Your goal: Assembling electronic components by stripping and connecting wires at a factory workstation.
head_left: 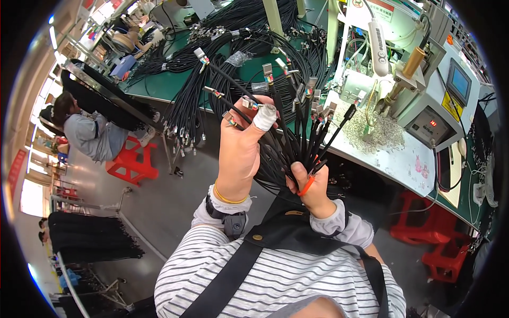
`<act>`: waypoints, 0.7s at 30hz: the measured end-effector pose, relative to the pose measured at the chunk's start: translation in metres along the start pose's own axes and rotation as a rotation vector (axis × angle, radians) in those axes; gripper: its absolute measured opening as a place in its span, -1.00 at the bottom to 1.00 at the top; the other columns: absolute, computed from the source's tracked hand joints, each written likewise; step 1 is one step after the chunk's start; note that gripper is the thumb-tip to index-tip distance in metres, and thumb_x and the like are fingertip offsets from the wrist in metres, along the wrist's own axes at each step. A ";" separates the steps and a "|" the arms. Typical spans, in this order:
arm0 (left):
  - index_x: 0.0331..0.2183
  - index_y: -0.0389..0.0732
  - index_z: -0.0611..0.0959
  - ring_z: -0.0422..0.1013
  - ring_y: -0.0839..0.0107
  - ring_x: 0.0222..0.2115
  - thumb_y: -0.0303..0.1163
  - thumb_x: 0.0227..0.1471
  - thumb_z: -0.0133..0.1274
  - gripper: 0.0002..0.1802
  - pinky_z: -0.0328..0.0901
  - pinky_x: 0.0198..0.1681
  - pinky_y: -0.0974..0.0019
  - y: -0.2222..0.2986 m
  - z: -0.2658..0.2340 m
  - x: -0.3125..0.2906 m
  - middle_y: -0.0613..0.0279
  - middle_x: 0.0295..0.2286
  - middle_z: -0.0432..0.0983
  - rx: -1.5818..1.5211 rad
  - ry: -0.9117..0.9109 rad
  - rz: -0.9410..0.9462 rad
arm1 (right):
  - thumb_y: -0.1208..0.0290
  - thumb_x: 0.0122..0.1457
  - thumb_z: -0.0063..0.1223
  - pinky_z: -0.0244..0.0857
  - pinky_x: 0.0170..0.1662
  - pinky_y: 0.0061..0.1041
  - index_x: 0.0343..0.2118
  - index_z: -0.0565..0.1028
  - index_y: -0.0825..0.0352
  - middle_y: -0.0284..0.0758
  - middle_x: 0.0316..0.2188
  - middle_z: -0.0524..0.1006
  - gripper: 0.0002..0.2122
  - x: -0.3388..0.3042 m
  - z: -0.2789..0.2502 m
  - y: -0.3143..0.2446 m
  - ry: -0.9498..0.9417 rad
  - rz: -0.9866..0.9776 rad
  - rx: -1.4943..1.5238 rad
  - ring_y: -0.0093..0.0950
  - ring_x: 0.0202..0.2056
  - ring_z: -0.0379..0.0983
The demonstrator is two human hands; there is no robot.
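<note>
The right hand (pixel 314 186) grips a fanned cable bundle (pixel 297 143) at its base; the left hand (pixel 241 146) pinches one connector end (pixel 249 102). Piles on the green bench (pixel 159 85) look unsorted.

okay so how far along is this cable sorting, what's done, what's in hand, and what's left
Done: many black cable bundles already lie heaped on the green bench, though whether they are finished I cannot tell. In hand: the right hand grips a fan of black cables near an orange band, while the left hand, one finger taped, picks at a connector end. Left: the other connector tips in that fan.
</note>
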State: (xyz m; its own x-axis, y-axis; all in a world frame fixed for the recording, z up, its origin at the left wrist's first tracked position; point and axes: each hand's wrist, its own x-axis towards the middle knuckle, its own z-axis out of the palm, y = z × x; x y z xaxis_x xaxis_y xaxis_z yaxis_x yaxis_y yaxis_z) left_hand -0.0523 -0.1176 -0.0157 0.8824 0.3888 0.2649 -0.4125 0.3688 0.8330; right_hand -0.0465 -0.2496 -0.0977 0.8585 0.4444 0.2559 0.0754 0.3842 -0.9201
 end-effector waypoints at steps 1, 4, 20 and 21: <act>-0.40 -0.25 0.48 0.35 0.48 -0.42 -0.47 -0.13 0.07 -0.84 0.22 -0.29 0.46 0.000 -0.003 0.000 0.26 -0.43 0.41 0.074 -0.055 -0.008 | 0.44 0.08 -0.13 -0.03 -0.78 -0.70 -0.61 0.35 0.43 -0.37 -0.80 0.33 -0.80 -0.001 0.000 0.001 0.002 0.000 -0.001 -0.65 -0.83 0.17; -0.39 -0.24 0.48 0.34 0.49 -0.42 -0.43 -0.12 0.07 -0.82 0.22 -0.30 0.45 0.000 -0.004 0.001 0.28 -0.44 0.40 0.221 -0.167 -0.023 | 0.41 0.08 -0.11 -0.03 -0.78 -0.71 -0.58 0.37 0.45 -0.37 -0.79 0.34 -0.80 -0.002 0.000 0.002 0.042 0.024 0.033 -0.66 -0.82 0.18; -0.33 -0.29 0.48 0.38 0.51 -0.36 -0.51 -0.16 0.07 -0.76 0.24 -0.28 0.50 0.004 0.027 0.006 0.24 -0.42 0.45 -0.060 -0.103 -0.050 | 0.47 0.06 -0.13 -0.03 -0.77 -0.72 -0.57 0.41 0.47 -0.37 -0.79 0.35 -0.82 0.000 0.000 -0.001 0.005 0.051 -0.003 -0.67 -0.83 0.17; -0.32 -0.29 0.47 0.38 0.52 -0.35 -0.51 -0.16 0.07 -0.75 0.24 -0.28 0.50 0.006 0.030 0.009 0.25 -0.41 0.45 -0.055 -0.093 -0.058 | 0.47 0.06 -0.13 -0.03 -0.77 -0.72 -0.57 0.41 0.47 -0.37 -0.79 0.35 -0.82 -0.001 0.000 0.000 0.003 0.053 -0.002 -0.67 -0.83 0.17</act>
State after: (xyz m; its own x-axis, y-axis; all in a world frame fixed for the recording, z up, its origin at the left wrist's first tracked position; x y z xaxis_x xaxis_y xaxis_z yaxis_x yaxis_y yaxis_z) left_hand -0.0404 -0.1370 0.0061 0.9214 0.2866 0.2625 -0.3693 0.4351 0.8212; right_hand -0.0475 -0.2497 -0.0979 0.8627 0.4618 0.2062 0.0307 0.3591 -0.9328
